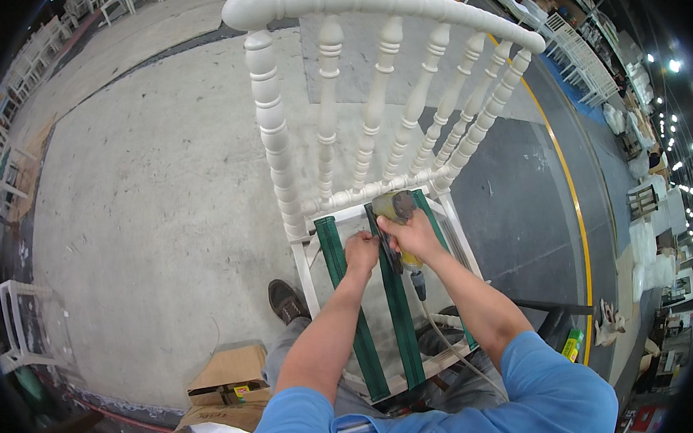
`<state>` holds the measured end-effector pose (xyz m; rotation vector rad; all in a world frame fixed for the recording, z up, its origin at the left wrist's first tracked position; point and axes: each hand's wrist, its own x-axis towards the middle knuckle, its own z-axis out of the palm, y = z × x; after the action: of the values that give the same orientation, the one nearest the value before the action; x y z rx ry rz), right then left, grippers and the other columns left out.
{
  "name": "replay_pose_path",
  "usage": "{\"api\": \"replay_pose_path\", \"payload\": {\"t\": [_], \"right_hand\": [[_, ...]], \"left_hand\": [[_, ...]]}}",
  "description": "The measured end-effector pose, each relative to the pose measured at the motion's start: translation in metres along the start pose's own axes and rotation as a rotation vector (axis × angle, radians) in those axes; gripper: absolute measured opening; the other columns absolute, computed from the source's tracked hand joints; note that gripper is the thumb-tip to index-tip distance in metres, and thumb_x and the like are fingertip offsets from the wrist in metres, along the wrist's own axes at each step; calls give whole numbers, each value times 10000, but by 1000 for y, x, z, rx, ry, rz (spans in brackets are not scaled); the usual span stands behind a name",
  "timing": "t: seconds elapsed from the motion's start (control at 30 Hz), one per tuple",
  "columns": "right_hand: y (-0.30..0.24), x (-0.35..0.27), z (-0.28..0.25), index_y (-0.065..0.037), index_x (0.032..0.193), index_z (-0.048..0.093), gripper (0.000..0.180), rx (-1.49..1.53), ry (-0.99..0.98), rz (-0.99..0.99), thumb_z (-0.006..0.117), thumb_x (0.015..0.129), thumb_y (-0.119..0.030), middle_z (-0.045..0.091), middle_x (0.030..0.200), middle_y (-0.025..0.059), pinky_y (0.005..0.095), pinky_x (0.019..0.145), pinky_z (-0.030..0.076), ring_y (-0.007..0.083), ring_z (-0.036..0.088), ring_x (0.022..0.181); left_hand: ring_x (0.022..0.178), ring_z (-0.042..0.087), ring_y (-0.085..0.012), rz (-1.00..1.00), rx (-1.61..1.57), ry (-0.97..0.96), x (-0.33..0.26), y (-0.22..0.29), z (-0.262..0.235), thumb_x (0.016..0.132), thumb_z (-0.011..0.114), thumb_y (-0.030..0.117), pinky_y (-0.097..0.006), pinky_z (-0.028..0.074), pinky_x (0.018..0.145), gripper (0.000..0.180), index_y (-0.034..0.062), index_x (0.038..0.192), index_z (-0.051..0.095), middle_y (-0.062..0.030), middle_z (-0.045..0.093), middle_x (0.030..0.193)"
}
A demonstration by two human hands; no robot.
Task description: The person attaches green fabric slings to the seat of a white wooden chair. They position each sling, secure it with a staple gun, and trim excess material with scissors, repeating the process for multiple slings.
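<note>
A white chair frame (pixel 278 133) with a turned-spindle back stands before me, its seat crossed by three green webbing straps (pixel 355 327). My right hand (pixel 413 236) grips a yellow-and-black air staple gun (pixel 394 206) by its body, over the middle strap near the chair's back. From the tool's lower end, a pale air hose (pixel 441 334) trails down toward my lap. My left hand (pixel 362 252) is closed beside the tool's dark, narrow part, between the left and middle straps. Whatever its fingers may pinch is hidden.
An opened cardboard box (pixel 228 374) lies on the floor at lower left, near my shoe (pixel 287 301). A white chair frame (pixel 20 324) stands at far left. A dark bar (pixel 554 308) and a green-yellow box (pixel 573 345) are at right. A yellow floor line (pixel 574 202) runs beyond.
</note>
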<state>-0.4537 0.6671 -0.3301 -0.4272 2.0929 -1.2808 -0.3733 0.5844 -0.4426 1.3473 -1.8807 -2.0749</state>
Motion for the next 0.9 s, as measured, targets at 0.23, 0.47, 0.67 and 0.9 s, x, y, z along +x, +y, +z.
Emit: {"api": "replay_pose_path", "payload": {"t": [0.23, 0.47, 0.67, 0.9], "right_hand": [[-3, -3, 2, 9, 956, 715, 286, -38, 22, 57, 786, 929, -267, 653, 659, 32, 274, 446, 471, 103, 596, 493], [-5, -4, -5, 15, 904, 691, 293, -25, 40, 63, 788, 930, -261, 658, 673, 40, 276, 440, 467, 102, 594, 495], [-3, -2, -13, 14, 913, 693, 292, 28, 43, 10, 772, 944, -265, 662, 703, 34, 276, 437, 464, 101, 590, 493], [-22, -33, -47, -1, 960, 700, 304, 48, 85, 80, 778, 944, -295, 677, 765, 36, 283, 453, 477, 116, 602, 512]], "left_hand": [[687, 576, -159, 67, 26, 26, 0, -1, -1, 894, 747, 139, -350, 463, 656, 148, 1, 883, 695, -53, 642, 743], [659, 524, -149, 49, -10, 7, 0, 1, -3, 890, 776, 162, -348, 435, 629, 196, 5, 832, 675, -34, 595, 709], [657, 508, -146, 59, -57, -16, 8, -7, 1, 907, 780, 170, -341, 435, 634, 208, 9, 866, 655, -23, 599, 749], [775, 651, -185, -189, -267, -285, -4, 4, -3, 997, 691, 224, -386, 529, 696, 206, 39, 1075, 642, -61, 688, 876]]}}
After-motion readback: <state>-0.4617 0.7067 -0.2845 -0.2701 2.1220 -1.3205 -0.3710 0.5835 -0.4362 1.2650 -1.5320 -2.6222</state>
